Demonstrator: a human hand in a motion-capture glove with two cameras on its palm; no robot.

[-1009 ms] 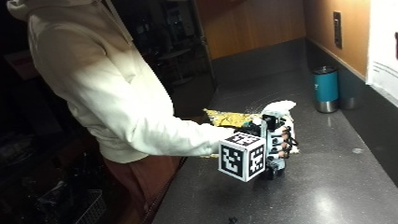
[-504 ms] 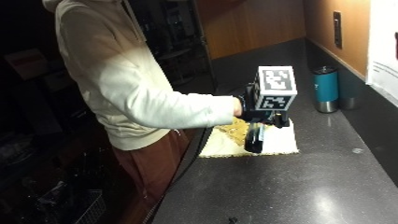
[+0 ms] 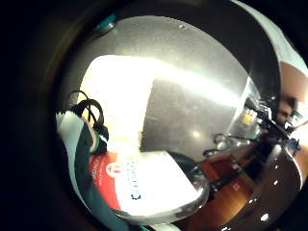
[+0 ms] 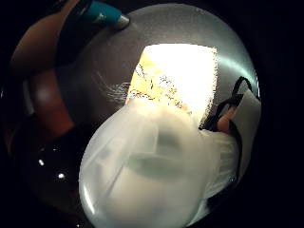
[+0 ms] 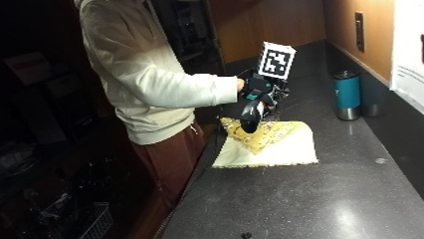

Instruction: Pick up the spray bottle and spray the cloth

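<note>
In the outside view my gloved right hand point(image 5: 255, 89) grips the spray bottle point(image 5: 250, 117) and holds it in the air, tilted, just above the cloth. The cloth point(image 5: 268, 142) is yellow and patterned with a pale edge, and lies flat on the dark counter point(image 5: 318, 199). Both palm views are filled by the bottle: its red and white label point(image 3: 130, 183) in one, its translucent body point(image 4: 152, 175) in the other. Beyond the bottle the bright cloth point(image 3: 120, 96) point(image 4: 175, 76) shows on the counter. The bottle's nozzle is hidden.
A teal tumbler point(image 5: 346, 94) point(image 4: 102, 14) stands by the back wall, beyond the cloth. A wall outlet point(image 5: 358, 32) and a white sheet point(image 5: 411, 50) are on the wooden wall. The counter's edge runs along the person's side, just left of the cloth.
My hand has carried the bottle from the counter in front of the cloth up and over it. It now hangs tilted above the cloth's near corner.
</note>
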